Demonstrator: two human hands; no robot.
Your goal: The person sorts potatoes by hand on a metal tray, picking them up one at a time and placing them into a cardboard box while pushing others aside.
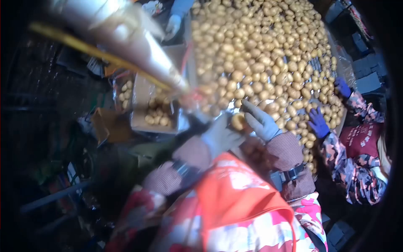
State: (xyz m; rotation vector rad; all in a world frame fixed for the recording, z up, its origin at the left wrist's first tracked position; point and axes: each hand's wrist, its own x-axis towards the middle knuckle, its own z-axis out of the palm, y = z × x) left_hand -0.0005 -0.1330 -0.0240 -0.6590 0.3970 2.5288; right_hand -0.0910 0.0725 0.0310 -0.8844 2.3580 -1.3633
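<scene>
A yellowish potato (238,122) sits between my two gloved hands at the near edge of a broad mass of potatoes (260,54). My left hand (220,135), in a pale glove, is just left of that potato; blur hides whether its fingers grip it. On the potato's other side, my right hand (262,122) has its fingers stretched out and apart, pointing toward the pile. Its thumb side is close to the potato, with no clear grip visible.
An open cardboard box (138,107) with potatoes stands left of my hands. A large whitish tube (142,50) and a yellow bar (92,51) cross the upper left. Another person's purple-gloved hands (319,122) are at the right; a further gloved hand (172,26) shows at the top.
</scene>
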